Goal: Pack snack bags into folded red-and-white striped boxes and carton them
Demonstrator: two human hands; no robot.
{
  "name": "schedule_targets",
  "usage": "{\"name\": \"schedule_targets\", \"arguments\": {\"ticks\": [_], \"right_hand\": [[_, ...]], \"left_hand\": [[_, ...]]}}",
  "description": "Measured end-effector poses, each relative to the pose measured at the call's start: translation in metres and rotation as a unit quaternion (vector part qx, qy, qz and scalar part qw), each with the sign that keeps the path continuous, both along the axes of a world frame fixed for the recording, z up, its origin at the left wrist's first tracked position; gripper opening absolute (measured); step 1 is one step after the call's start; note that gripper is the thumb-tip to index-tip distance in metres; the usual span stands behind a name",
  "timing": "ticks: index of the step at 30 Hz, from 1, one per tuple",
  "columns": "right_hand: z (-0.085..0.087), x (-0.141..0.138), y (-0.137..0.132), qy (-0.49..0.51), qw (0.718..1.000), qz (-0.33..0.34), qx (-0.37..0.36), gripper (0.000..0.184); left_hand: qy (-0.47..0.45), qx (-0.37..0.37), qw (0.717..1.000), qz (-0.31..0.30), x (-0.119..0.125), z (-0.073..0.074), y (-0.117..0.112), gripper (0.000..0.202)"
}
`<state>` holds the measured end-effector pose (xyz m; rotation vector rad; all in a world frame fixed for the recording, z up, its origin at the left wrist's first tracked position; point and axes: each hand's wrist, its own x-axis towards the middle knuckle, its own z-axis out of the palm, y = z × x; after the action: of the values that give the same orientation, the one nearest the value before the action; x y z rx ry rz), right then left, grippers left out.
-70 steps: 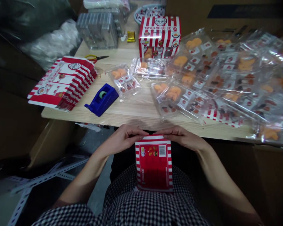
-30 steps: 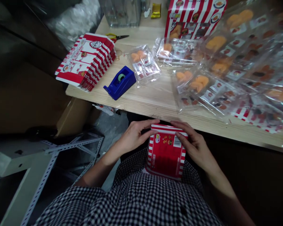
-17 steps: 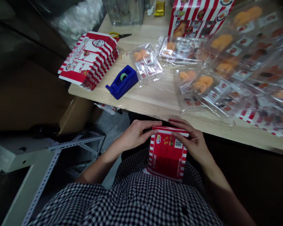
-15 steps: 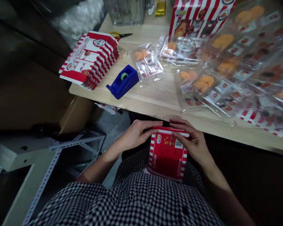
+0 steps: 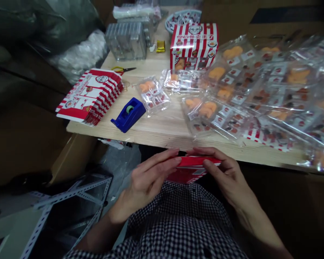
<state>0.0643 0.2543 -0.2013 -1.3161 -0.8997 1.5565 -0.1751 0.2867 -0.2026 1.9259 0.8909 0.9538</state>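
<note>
A red and white striped cardboard box (image 5: 187,173) is held between my hands, just in front of the table edge and above my lap. Its printed face is now strongly foreshortened, with a red flap at the top. My left hand (image 5: 151,178) grips its left end, fingers along the top edge. At the right end, my right hand (image 5: 225,172) has its thumb on the near side and its fingers behind. The far side of the box is hidden.
On the wooden table (image 5: 167,126) lie a blue tape dispenser (image 5: 129,114), a stack of flat striped cartons (image 5: 93,94), scissors (image 5: 124,69) and many clear packets (image 5: 226,118). A larger striped box (image 5: 194,46) stands behind, near clear plastic containers (image 5: 126,41). A metal frame (image 5: 78,194) is below left.
The box has tipped, so its printed face shows less. My left hand has moved further over its left side. The head view has shifted, showing more of the table's back.
</note>
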Motion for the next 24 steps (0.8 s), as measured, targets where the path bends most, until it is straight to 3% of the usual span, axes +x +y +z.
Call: {"name": "schedule_targets", "arguments": {"ticks": [4,8,11,19,24], "right_hand": [[-0.009,-0.004,-0.012,0.012,0.999,0.014,-0.033,0.027],[-0.020,-0.014,-0.019,0.017,0.998,0.034,-0.054,0.030],[-0.024,-0.017,-0.020,0.022,0.998,0.022,-0.052,0.030],[-0.026,-0.021,-0.026,0.103,0.987,-0.015,-0.119,0.034],[-0.027,-0.030,-0.024,0.092,0.988,-0.046,-0.116,0.034]], "left_hand": [[-0.003,-0.051,0.998,0.021,0.000,-0.004,-0.012,0.044],[-0.030,-0.201,0.977,0.064,0.007,-0.015,-0.018,0.021],[-0.037,-0.285,0.956,0.063,0.013,-0.018,-0.017,0.019],[-0.010,-0.386,0.922,0.037,0.013,-0.018,-0.013,0.030],[-0.009,-0.354,0.935,0.033,0.010,-0.023,-0.011,0.028]]}}
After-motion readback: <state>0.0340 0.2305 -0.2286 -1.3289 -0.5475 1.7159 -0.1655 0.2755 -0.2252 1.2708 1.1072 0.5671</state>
